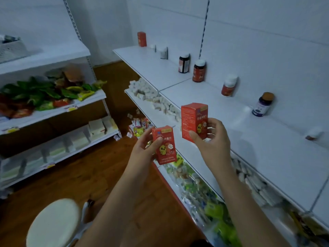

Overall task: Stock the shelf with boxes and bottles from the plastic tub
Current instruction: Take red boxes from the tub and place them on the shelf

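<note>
Red boxes: left hand (147, 147) grips one (164, 146), right hand (209, 138) another (195, 122).

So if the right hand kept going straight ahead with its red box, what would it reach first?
Probably bare top shelf: the right hand holds its red box over the front edge, with the blue-labelled bottle standing further back. Depth is uncertain.
</note>
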The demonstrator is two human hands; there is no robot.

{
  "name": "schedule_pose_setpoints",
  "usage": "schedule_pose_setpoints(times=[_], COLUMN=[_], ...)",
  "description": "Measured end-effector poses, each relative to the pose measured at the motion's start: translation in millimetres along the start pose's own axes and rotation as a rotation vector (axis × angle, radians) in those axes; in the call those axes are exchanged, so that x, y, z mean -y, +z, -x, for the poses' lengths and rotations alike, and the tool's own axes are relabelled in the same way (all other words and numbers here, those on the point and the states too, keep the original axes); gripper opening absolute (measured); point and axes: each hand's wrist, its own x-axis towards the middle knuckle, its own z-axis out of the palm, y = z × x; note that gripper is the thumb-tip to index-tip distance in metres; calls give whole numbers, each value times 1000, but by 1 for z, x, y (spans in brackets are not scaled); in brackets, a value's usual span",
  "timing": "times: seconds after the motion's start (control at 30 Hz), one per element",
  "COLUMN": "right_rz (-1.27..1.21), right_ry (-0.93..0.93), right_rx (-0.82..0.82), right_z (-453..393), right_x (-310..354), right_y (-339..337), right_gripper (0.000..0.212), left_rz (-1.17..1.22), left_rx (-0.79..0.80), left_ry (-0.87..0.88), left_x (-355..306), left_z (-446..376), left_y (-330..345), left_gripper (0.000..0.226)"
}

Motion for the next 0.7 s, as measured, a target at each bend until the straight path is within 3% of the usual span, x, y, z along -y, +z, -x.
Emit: schedule_pose_setpoints(times=[0.33, 0.7], right_rz=[-39, -134], right_ry=[35, 41], right_rx=[-30, 20], right_z=[-142, -356], right_x=[1, 17], right_y=[137, 293], right_gripper=[54, 52], left_rz=[33, 0], left_rx=[16, -48], left_ry=[17, 64], left_x=[-51, -163], left_z=[-179, -408], left_y=[-69, -115], left_gripper=[56, 54])
